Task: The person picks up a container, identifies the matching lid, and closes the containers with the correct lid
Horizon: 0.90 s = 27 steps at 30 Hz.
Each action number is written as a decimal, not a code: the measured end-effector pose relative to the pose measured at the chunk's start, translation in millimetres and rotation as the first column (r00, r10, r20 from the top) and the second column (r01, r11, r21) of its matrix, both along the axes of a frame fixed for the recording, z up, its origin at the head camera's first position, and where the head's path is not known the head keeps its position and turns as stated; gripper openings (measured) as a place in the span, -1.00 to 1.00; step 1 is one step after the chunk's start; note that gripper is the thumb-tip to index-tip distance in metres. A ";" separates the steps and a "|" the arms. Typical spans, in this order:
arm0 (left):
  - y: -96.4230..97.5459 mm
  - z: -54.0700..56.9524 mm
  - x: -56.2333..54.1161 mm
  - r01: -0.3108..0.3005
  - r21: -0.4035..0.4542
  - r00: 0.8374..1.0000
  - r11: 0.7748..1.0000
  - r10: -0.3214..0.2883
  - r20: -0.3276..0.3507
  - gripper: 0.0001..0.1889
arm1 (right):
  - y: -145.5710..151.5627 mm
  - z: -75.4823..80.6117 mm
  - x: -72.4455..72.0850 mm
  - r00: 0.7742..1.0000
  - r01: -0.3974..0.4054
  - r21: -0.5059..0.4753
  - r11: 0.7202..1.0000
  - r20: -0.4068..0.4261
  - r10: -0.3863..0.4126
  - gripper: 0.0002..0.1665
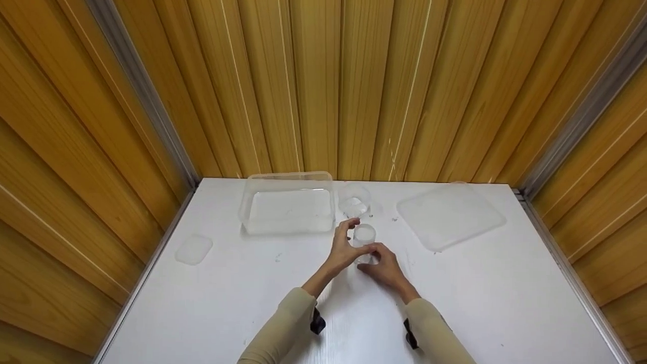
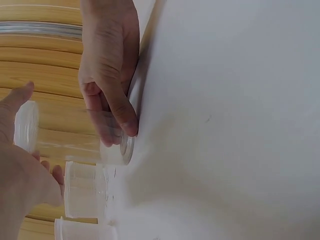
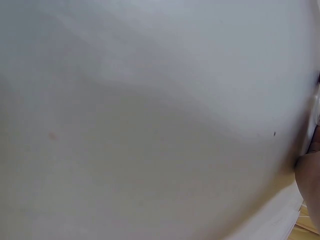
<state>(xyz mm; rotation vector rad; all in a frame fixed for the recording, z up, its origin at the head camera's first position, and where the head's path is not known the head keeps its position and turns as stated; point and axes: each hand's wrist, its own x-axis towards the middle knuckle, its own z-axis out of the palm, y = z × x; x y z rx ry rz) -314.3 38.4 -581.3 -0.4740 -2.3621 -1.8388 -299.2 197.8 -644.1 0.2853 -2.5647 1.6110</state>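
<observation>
A tall clear plastic jar (image 1: 362, 247) stands upright on the table, its translucent whitish lid (image 1: 364, 232) on top. My left hand (image 1: 343, 250) curves round the lid, thumb on the near side and fingers on the far side. Low on the jar, my right hand (image 1: 385, 267) grips the base between thumb and fingers. The left wrist view shows the jar sideways, with the lid (image 2: 26, 127) within the left hand (image 2: 22, 180) and the right hand (image 2: 111, 70) pinching the bottom. Only part of the right hand (image 3: 311, 185) enters the right wrist view.
A large clear rectangular box (image 1: 288, 226) stands at the back left, beside a short clear round container (image 1: 354, 202) behind the jar. A big flat lid (image 1: 450, 215) lies at the back right, a small one (image 1: 194, 249) at the left. Wooden panels (image 1: 313, 91) close off the back.
</observation>
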 end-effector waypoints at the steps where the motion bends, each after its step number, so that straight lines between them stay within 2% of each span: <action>1: 0.0 -0.1 0.8 -0.024 -0.001 1.000 1.000 0.024 -0.011 -0.17 | -1.2 -0.9 -0.2 1.000 -0.005 0.005 1.000 -0.003 0.005 -0.46; 4: 1.0 0.3 2.1 -0.075 -0.002 0.997 0.997 0.075 -0.034 -0.21 | -3.1 -2.9 -0.1 1.000 0.001 0.023 1.000 -0.005 0.000 -0.44; 6: 2.3 0.7 2.1 -0.086 -0.003 0.996 0.996 0.086 -0.034 -0.23 | -2.7 -3.8 0.4 1.000 0.012 0.032 0.999 -0.010 -0.012 -0.42; 12: 5.4 0.8 0.6 -0.088 -0.009 0.996 0.996 0.088 -0.030 -0.27 | -0.2 -3.5 0.1 0.999 0.014 0.029 0.999 -0.037 -0.013 -0.43; 18: 5.7 1.7 -1.5 -0.075 -0.024 0.997 0.997 0.074 -0.032 -0.31 | 0.6 -3.7 0.3 1.000 0.000 0.022 1.000 -0.021 0.000 -0.37; 27: 4.3 0.9 -3.2 -0.046 -0.029 0.997 0.999 0.044 -0.070 -0.34 | 0.2 -3.5 0.2 0.999 -0.014 0.002 1.000 -0.044 0.014 -0.37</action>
